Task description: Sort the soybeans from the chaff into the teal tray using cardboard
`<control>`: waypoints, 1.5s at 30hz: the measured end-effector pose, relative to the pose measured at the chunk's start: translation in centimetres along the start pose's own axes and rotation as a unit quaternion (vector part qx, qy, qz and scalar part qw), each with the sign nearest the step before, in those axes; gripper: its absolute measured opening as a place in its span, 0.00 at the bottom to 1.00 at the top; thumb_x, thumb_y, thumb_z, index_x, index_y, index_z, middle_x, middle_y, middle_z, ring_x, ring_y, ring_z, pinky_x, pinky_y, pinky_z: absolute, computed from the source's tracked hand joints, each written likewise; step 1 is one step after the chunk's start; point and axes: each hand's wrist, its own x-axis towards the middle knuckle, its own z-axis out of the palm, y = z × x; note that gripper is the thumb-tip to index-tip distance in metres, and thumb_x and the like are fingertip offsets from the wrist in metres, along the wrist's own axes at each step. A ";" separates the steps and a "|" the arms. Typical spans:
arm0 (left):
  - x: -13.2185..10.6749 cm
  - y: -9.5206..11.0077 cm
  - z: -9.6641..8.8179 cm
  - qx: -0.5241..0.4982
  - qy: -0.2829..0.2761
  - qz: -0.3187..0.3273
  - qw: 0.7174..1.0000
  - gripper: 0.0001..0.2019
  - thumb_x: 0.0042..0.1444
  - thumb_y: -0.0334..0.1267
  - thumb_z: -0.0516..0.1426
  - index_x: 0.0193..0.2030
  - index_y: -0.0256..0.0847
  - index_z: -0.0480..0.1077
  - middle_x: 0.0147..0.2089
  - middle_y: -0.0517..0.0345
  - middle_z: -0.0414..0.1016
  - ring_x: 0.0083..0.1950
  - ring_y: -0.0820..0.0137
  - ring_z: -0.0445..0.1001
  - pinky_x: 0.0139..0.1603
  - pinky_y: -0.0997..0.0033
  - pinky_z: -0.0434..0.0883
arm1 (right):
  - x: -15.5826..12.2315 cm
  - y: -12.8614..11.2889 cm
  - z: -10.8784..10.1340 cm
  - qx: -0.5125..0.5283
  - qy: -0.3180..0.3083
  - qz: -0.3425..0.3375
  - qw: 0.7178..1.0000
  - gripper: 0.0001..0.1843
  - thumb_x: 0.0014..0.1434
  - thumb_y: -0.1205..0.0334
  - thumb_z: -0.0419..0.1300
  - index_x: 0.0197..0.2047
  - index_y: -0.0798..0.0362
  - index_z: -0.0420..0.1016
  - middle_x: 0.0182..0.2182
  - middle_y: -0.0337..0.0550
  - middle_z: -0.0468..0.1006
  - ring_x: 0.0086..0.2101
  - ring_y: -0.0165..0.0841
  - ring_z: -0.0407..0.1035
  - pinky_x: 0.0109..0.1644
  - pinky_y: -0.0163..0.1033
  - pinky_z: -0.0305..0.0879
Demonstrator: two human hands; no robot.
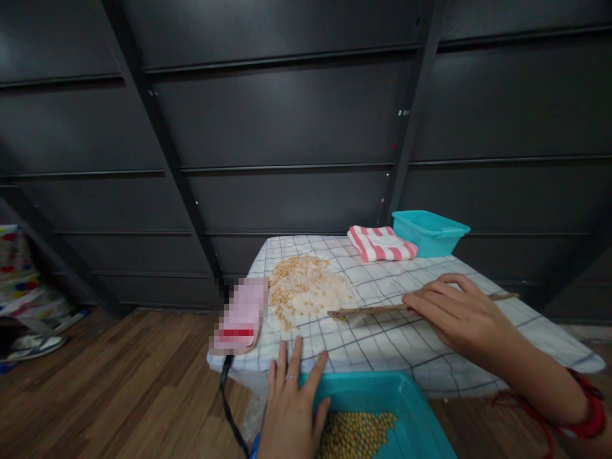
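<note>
My right hand (452,309) is closed on a long, thin brown strip (368,310) that looks like cardboard seen edge-on. The strip's left end is low over the table, just right of a spread pile of pale grains (322,293) mixed with yellow soybeans (291,284). My left hand (294,405) has its fingers stretched apart over the left rim of a teal tub (411,408). Its fingertips reach toward the near table edge; whether they touch the cloth is unclear. Inside the tub lies a layer of soybeans (356,433).
A white checked cloth (382,350) covers the table. Towards the back right are a folded pink-and-white striped towel (380,243) and another teal tub (428,233). A blurred-out pink phone-like object (241,312) with a black strap lies at the left edge. A dark panelled wall (287,115) stands behind.
</note>
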 end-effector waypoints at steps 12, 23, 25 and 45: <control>0.3 -0.4 -0.6 -0.012 -0.035 0.001 0.999 0.28 0.51 0.31 0.52 0.60 0.52 0.56 0.67 0.47 0.45 0.64 0.45 0.40 0.56 0.37 0.55 | 0.1 -0.3 -0.3 0.002 -0.002 0.002 1.000 0.12 0.58 0.75 0.46 0.35 0.57 0.69 0.25 0.41 0.71 0.29 0.31 0.62 0.38 0.41 0.56; 0.3 -0.5 -1.0 -0.036 -0.054 0.010 0.998 0.27 0.52 0.33 0.51 0.60 0.53 0.55 0.67 0.49 0.42 0.64 0.46 0.38 0.56 0.37 0.54 | 0.0 -0.5 -0.6 0.028 -0.010 0.011 1.000 0.13 0.58 0.75 0.46 0.34 0.55 0.69 0.24 0.39 0.70 0.28 0.30 0.61 0.38 0.40 0.56; 0.3 -0.6 -0.9 -0.038 -0.054 0.009 0.998 0.27 0.52 0.33 0.51 0.60 0.53 0.55 0.67 0.49 0.42 0.64 0.46 0.38 0.56 0.37 0.54 | 0.1 -0.6 -0.5 0.029 -0.011 0.010 0.999 0.13 0.58 0.75 0.46 0.35 0.55 0.69 0.24 0.39 0.70 0.28 0.30 0.61 0.39 0.40 0.56; 0.6 0.1 -1.5 -0.011 -0.065 -0.010 0.998 0.28 0.52 0.36 0.50 0.61 0.36 0.53 0.65 0.44 0.48 0.64 0.47 0.41 0.57 0.39 0.55 | -1.2 -1.7 -1.7 0.139 -0.099 0.050 0.984 0.14 0.59 0.76 0.43 0.33 0.50 0.64 0.25 0.35 0.67 0.27 0.27 0.60 0.39 0.38 0.55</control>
